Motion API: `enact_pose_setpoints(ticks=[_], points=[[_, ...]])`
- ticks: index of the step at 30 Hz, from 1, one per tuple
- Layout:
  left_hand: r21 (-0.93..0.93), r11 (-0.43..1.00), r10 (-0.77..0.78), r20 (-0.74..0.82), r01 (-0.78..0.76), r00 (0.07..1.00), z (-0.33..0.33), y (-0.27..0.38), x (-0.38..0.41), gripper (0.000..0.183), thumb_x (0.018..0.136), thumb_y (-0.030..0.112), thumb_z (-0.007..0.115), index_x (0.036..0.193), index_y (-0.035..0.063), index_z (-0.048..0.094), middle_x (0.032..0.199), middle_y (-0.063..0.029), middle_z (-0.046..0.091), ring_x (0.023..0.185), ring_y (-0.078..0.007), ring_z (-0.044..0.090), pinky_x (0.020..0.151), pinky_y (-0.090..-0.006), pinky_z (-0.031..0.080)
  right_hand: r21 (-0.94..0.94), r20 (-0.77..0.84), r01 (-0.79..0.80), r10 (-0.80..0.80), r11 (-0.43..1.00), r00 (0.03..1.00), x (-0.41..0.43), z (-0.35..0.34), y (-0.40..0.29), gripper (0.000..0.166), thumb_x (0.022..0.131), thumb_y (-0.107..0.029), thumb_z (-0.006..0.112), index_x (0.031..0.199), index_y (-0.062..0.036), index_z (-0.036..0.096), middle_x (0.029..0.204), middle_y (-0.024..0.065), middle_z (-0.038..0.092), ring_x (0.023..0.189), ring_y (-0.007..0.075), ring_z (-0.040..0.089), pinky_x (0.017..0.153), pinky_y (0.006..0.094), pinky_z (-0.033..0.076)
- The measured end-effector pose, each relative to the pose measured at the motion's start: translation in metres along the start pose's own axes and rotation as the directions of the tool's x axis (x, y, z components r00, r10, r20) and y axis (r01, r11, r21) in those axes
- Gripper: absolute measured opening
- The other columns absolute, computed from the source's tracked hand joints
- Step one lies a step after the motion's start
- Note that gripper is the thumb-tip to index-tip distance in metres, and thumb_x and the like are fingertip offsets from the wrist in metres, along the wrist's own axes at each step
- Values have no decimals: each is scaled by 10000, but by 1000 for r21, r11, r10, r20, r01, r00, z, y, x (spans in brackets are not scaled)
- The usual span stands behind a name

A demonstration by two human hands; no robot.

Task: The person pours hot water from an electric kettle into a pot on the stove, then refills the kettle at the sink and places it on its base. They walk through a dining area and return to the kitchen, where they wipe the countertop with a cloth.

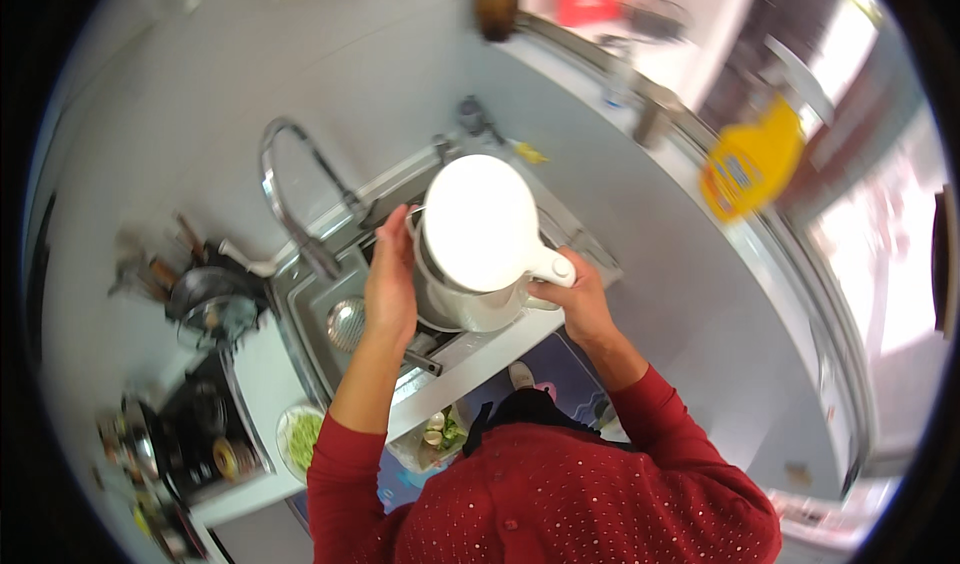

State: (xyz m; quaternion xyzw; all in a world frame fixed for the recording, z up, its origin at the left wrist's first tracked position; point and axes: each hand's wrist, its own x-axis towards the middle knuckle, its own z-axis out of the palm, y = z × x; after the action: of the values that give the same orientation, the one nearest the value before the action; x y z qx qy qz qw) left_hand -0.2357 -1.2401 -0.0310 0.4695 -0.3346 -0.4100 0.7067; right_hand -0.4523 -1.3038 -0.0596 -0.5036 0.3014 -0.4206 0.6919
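Note:
My right hand (581,294) is closed round the handle of a white electric kettle (480,222) with its lid shut. The kettle is held above the right part of the steel sink, over a pale round container (439,305) that it partly covers. Beside that container's left rim stands my left hand (392,279), fingers extended; whether it touches the rim cannot be told. A metal skimmer (346,325) rests in the left basin (306,310), its handle passing under my left forearm. Left of the kettle arches a chrome faucet (274,181).
A bowl of shredded green vegetable (302,440) sits on the counter left of the sink, near a black stove (199,406). A utensil rack (217,301) stands behind. A yellow spray bottle (750,159) is on the right ledge. Below lies a bag of scraps (427,444).

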Motion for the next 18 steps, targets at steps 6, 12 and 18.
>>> enact_pose_setpoints(ticks=[6,12,18], points=[[-135,982,-98,211,129,972,41,11,-92,618,954,491,271,1352,21,311,1371,-116,377,1281,-223,318,1072,-348,200,7,-173,38,-36,999,984,-137,-17,-9,196,688,14,678,834,-53,566,823,-4,584,771,91,547,685,239,441],[-152,928,-248,433,342,866,74,-9,-213,579,963,470,246,1332,31,330,1354,-126,390,1262,-237,355,1057,-372,250,4,-361,37,-33,999,932,-311,-31,0,148,722,-42,667,798,-64,543,764,-37,535,749,56,483,678,224,401],[-12,837,-417,633,547,652,121,-49,-338,637,938,538,244,1309,30,344,1306,-134,423,1252,-240,366,1048,-388,272,-222,-631,16,-157,975,760,-486,-45,20,150,694,-26,691,790,-50,577,734,-24,546,721,73,499,658,250,411]])
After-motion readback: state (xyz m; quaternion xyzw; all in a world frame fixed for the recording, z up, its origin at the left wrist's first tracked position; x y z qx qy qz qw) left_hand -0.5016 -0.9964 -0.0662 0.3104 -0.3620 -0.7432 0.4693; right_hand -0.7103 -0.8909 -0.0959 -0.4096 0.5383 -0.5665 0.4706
